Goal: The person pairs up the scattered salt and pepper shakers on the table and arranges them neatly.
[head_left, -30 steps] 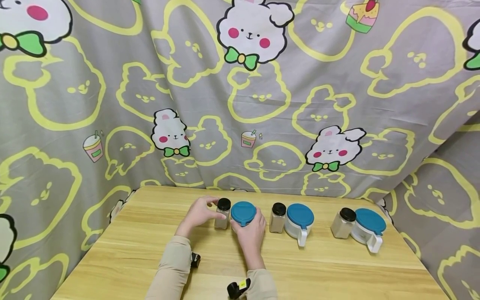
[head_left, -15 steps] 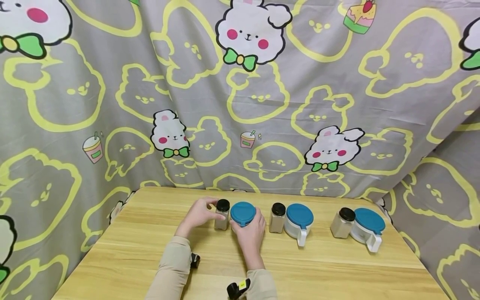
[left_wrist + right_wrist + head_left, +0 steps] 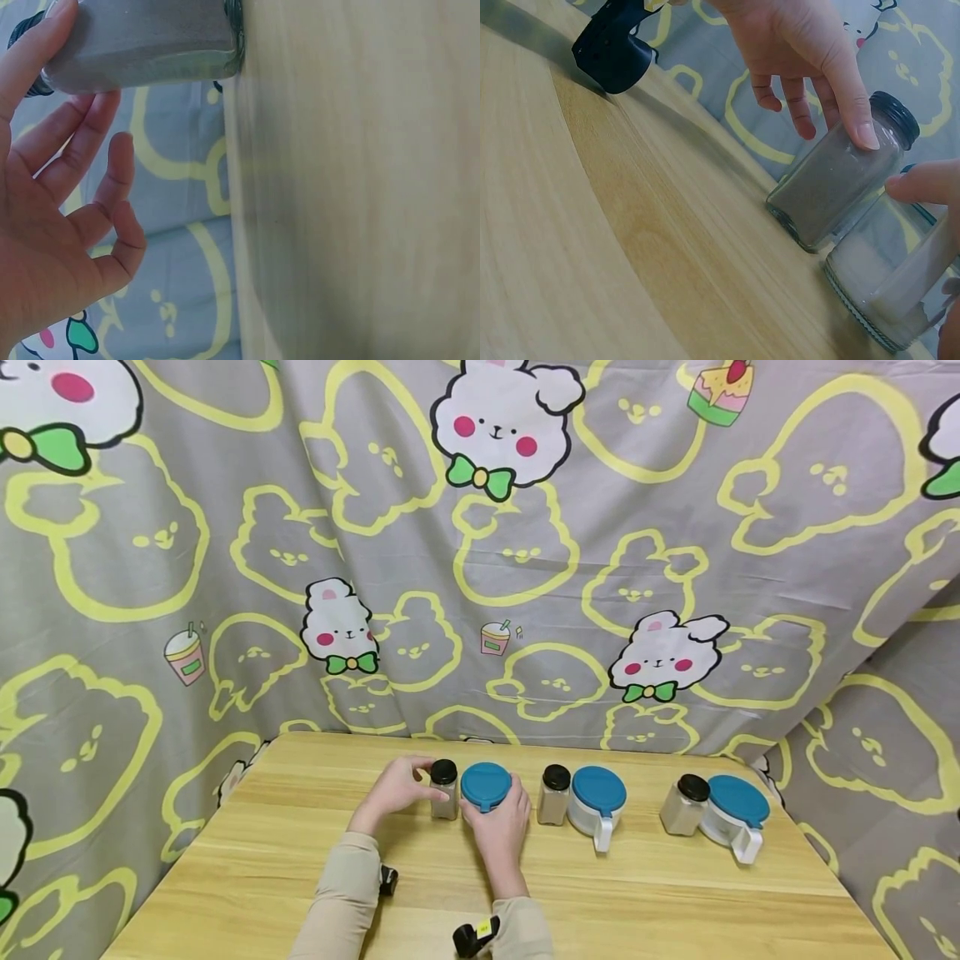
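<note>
In the head view my left hand (image 3: 396,791) pinches a small square clear spice jar (image 3: 443,802) with a black lid, thumb in front and fingers behind. Greyish-brown powder fills much of this jar (image 3: 150,45), as the left wrist view shows; the ring and little fingers are curled away from it. Just to its right is a round clear glass seasoning pot (image 3: 486,787) with a blue lid. My right hand (image 3: 501,820) grips this pot around its sides, covering its front. The right wrist view shows whitish contents in the pot (image 3: 870,277), beside the jar.
Farther right stand two similar pairs: a black-lidded jar (image 3: 553,795) by a blue-lidded pot (image 3: 598,793), and another jar (image 3: 685,806) by another pot (image 3: 738,802). Both pots have white handles facing front. A patterned curtain (image 3: 420,568) hangs behind the wooden table (image 3: 637,902).
The spice jar in my left hand has straightened from a slight tilt, its lid shifting a little left. My right hand and the pot have stayed put.
</note>
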A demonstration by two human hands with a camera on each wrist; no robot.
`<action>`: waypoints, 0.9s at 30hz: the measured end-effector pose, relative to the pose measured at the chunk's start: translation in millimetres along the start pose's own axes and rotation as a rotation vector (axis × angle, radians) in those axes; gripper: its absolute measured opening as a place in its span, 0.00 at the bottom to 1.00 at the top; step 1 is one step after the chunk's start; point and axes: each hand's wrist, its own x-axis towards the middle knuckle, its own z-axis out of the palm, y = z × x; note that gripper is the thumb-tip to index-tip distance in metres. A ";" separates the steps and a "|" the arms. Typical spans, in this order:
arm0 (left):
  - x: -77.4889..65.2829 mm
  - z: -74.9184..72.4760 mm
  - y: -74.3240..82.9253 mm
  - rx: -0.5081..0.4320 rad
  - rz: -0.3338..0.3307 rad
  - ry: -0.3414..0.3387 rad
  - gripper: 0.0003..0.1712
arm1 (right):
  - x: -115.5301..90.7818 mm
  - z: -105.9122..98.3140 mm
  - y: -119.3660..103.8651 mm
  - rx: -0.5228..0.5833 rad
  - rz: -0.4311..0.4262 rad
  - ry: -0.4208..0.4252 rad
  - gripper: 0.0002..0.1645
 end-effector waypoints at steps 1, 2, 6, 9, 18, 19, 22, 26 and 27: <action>-0.3 0.0 0.3 0.000 -0.002 -0.003 0.33 | 0.2 0.2 0.3 -0.001 0.001 0.000 0.59; -0.5 -0.1 0.4 0.000 -0.003 -0.005 0.33 | 0.4 0.4 0.6 -0.001 0.002 0.001 0.59; -1.1 -0.7 1.4 -0.010 0.004 -0.009 0.34 | 0.7 0.6 0.5 -0.008 0.001 0.003 0.58; -1.0 -0.8 1.8 -0.012 0.018 -0.008 0.33 | 0.4 0.0 -0.8 -0.014 0.004 -0.003 0.58; 0.3 -0.2 1.5 -0.045 0.023 -0.010 0.30 | 0.2 -0.9 -2.6 -0.014 0.002 -0.013 0.58; 0.2 -0.3 1.5 -0.048 0.027 -0.011 0.30 | 0.1 -0.9 -2.7 -0.012 0.003 -0.014 0.58; -0.1 -0.6 2.4 -0.054 0.037 -0.015 0.30 | 0.0 -0.6 -2.4 -0.007 0.008 -0.017 0.58; -0.2 -0.7 3.1 -0.053 0.038 -0.019 0.29 | 0.0 -0.8 -2.3 -0.002 0.017 -0.021 0.59; -0.3 -0.7 3.3 -0.052 0.038 -0.020 0.29 | 0.1 -0.9 -2.4 -0.003 0.021 -0.024 0.59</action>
